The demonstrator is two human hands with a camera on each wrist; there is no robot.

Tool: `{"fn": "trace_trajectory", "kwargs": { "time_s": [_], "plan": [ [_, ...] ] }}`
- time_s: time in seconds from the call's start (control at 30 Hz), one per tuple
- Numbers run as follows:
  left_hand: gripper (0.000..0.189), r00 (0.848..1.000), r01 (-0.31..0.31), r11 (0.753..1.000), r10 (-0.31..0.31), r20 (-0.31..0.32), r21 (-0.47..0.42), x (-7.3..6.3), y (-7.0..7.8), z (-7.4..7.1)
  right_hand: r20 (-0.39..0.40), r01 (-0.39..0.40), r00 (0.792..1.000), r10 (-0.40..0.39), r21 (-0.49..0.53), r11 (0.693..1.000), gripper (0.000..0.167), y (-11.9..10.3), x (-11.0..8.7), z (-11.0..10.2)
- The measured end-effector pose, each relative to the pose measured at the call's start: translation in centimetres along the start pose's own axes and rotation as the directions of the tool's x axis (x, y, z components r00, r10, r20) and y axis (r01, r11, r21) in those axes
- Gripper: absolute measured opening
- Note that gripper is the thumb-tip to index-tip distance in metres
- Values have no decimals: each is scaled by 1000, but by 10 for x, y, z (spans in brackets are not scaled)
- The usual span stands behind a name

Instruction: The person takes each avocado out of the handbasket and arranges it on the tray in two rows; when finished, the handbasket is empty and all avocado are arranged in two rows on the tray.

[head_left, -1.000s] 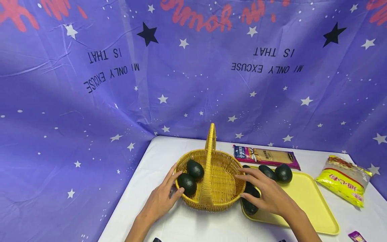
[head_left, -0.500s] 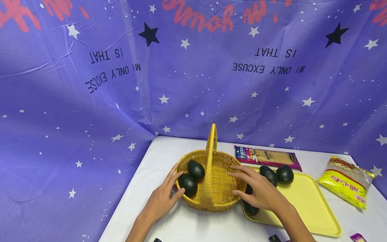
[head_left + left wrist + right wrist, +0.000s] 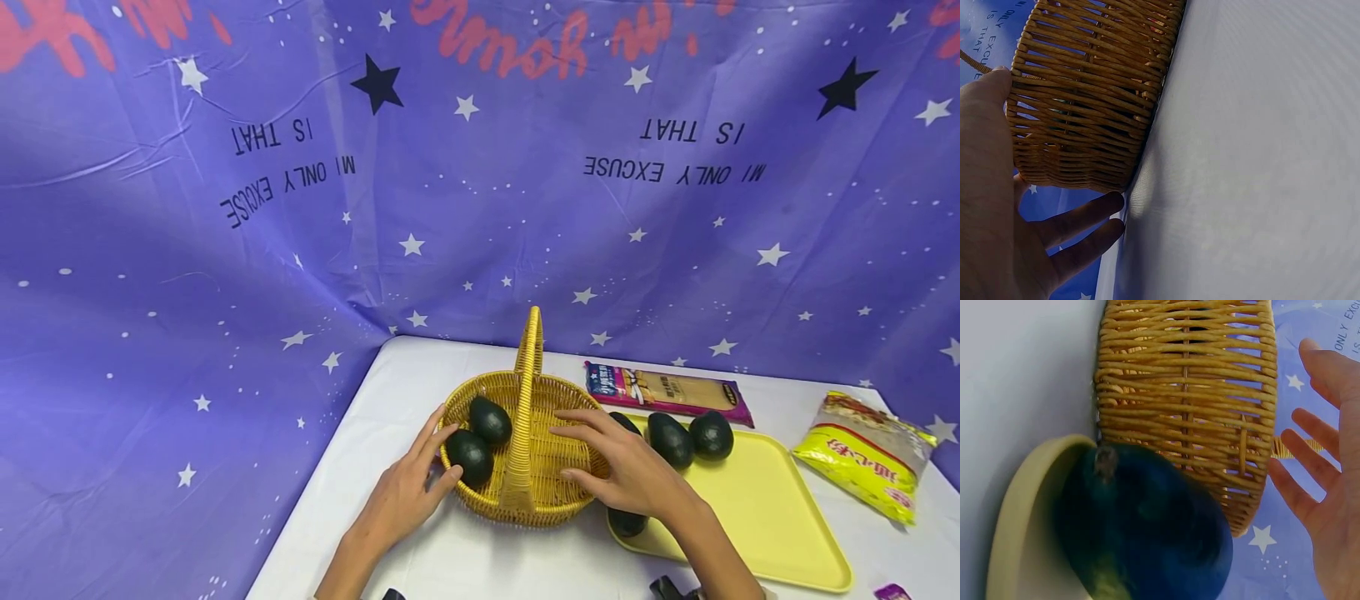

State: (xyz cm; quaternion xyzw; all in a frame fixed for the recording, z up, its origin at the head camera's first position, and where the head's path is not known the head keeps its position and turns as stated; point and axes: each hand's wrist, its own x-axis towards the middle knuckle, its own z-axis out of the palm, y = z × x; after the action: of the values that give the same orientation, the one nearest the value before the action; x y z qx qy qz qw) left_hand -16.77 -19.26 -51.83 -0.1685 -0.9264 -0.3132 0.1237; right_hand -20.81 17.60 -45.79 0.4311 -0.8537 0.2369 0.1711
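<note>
A golden wicker basket [image 3: 553, 515] with a tall arched handle stands on the white table. Inside its left half lie two dark green avocados, one farther back [image 3: 491, 421] and one nearer [image 3: 470, 458]. My left hand [image 3: 401, 492] touches the basket's left rim with thumb and index finger; in the left wrist view, its other visible fingers [image 3: 1088, 244] stretch straight beside the wicker. My right hand [image 3: 637, 467] hovers over the basket's right rim, fingers spread and holding nothing. Beneath it, the right wrist view shows a large avocado [image 3: 1147, 525] beside the basket.
A yellow tray [image 3: 772, 517] right of the basket bears several avocados [image 3: 671, 440], some partly hidden by my right hand. Behind it lies a long noodle packet [image 3: 667, 392]. A yellow pasta bag [image 3: 862, 454] is at the right, a small purple packet [image 3: 891, 592] nearer.
My right hand has moved left from beside the basket's right rim, its fingertips now over the basket's inside. The left hand stays at the left rim, and the avocados have not moved.
</note>
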Motion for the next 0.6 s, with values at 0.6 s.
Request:
{"fn": "trace_trajectory", "kwargs": {
  "time_s": [0.6],
  "plan": [
    [62,1000,-12,1000,11,-8,-15,0,-1,0,21,11,1000,-12,51,999,54,-5,15,20]
  ]
}}
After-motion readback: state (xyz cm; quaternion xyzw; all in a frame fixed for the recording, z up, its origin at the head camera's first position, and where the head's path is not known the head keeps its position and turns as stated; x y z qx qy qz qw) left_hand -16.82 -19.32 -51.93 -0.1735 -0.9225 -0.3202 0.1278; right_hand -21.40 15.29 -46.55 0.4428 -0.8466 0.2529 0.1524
